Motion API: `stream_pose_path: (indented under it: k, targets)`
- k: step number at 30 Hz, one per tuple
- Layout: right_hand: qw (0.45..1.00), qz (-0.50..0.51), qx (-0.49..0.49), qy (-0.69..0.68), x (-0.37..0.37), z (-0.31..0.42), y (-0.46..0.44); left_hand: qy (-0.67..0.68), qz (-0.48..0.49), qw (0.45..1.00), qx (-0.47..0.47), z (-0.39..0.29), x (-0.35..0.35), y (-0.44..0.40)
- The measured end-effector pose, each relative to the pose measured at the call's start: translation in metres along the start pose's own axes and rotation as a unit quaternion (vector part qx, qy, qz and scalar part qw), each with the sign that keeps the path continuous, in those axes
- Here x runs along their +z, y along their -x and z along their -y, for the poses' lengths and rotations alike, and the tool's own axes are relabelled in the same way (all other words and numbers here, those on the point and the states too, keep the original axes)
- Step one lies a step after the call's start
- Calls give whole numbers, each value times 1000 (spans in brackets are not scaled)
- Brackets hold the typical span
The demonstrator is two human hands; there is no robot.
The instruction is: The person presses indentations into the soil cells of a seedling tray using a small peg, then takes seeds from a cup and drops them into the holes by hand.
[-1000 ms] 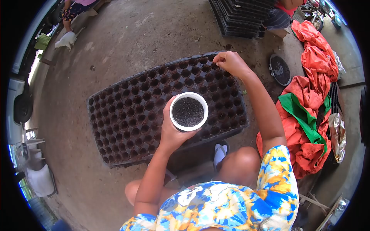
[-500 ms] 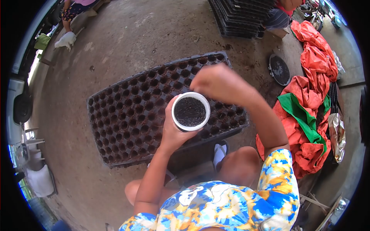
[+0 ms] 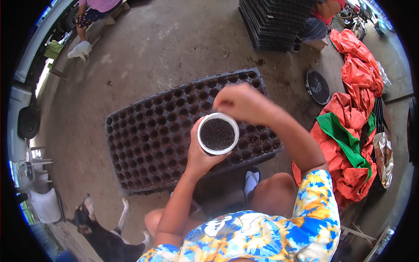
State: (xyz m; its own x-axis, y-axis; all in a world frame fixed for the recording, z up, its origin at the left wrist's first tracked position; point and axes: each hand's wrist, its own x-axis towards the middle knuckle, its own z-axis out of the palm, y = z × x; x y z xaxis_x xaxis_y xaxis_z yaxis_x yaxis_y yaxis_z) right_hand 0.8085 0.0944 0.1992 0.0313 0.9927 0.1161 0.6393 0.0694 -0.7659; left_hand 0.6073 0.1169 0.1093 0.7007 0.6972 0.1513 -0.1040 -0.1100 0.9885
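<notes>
My left hand (image 3: 201, 156) is wrapped round a white tub (image 3: 237, 134) full of small dark grains that look like seeds (image 3: 217, 134). The tub stands over a black seedling tray (image 3: 146, 131) lying on the floor, its many round cells lined with dark soil. Just above the tub's far rim, my right hand (image 3: 240, 103) hovers with its fingers curled together, slightly blurred. Whatever it may pinch is hidden. Part of the tray lies under both hands and the tub.
A dark dog (image 3: 107, 236) lies at lower left, and a white cat (image 3: 80, 51) is at upper left beside a seated person (image 3: 98, 5). Stacked black trays (image 3: 275, 26) stand at the back near another person (image 3: 316, 26). Orange tarpaulin (image 3: 345, 109) and a round dark lid (image 3: 317, 87) lie right.
The dog has come into view at lower left. My view has shifted a little, so the tray and floor sit lower. My right hand stays near the tub, its fingers still curled.
</notes>
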Motion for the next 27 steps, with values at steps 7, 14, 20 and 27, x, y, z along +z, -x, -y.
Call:
stream_pose_path:
  k: [7, 14, 20, 27]
  targets:
    - [961, -52, 249, 110, -54, -119, -31, 43, 3, 999, -3, -6, -3, -2]
    - [958, -75, 258, 102, -53, -128, -32, 23, 11, 1000, -15, -4, -3, -2]
    - [947, -112, 249, 167, -62, -144, -21, 46, -1, 999, 0, 0, -2, 0]
    - [945, -106, 275, 144, -64, -148, -15, 18, 9, 1000, -12, -2, -2, 0]
